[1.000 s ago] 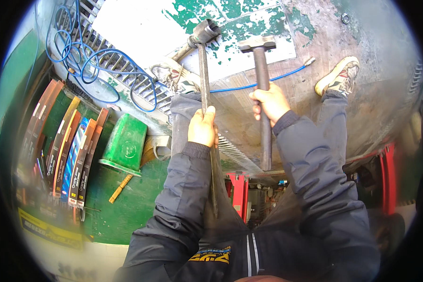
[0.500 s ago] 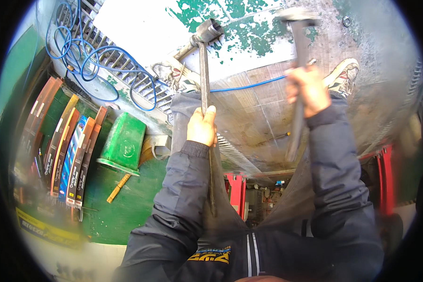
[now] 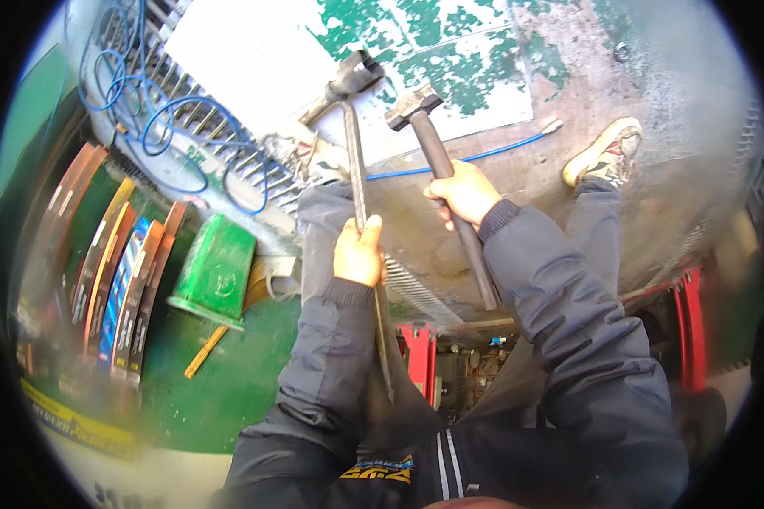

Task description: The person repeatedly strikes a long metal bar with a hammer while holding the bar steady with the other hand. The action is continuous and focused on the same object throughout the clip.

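Hammer (image 3: pixel 431 144) slants through the right hand (image 3: pixel 469 193), which is wrapped around its handle (image 3: pixel 478 264).

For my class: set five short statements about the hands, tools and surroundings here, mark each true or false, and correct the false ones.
1. The right hand grips a hammer by its handle. True.
2. The left hand is empty. False: that hand grips a long metal bar.
3. A green bin lies to the left of the left hand. True.
4. The hose on the floor is red. False: the hose is blue.
5. A gap shows between the hammer and the metal bar. True.
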